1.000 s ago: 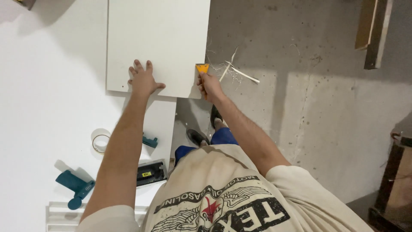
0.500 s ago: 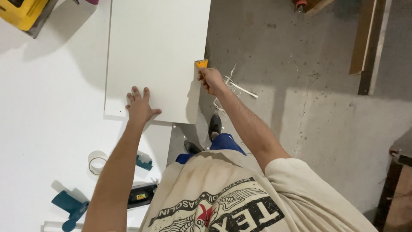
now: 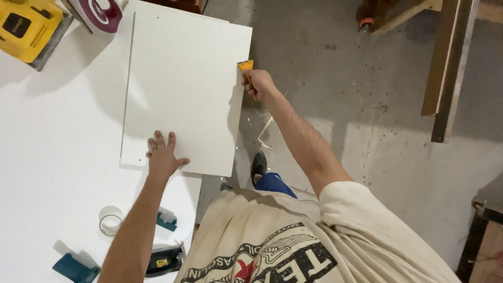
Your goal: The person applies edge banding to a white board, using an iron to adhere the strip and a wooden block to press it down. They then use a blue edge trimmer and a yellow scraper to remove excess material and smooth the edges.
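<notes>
Head-worn view, straight down, arm's-length near

Flat white rectangular board panel (image 3: 183,89) lies on the wide white worktable (image 3: 47,157), its right edge overhanging the table's side above the grey concrete floor (image 3: 340,78). Left hand (image 3: 163,156) rests flat on the panel's near edge, at 7 o'clock from the panel's middle. Right hand (image 3: 258,84) sits at the panel's right edge, about 2 o'clock, with the small yellow-bladed scraper (image 3: 245,65) touching that edge. Yellow power tool (image 3: 29,31) at 10 o'clock, clear tape roll (image 3: 110,220) at 7 o'clock.
</notes>
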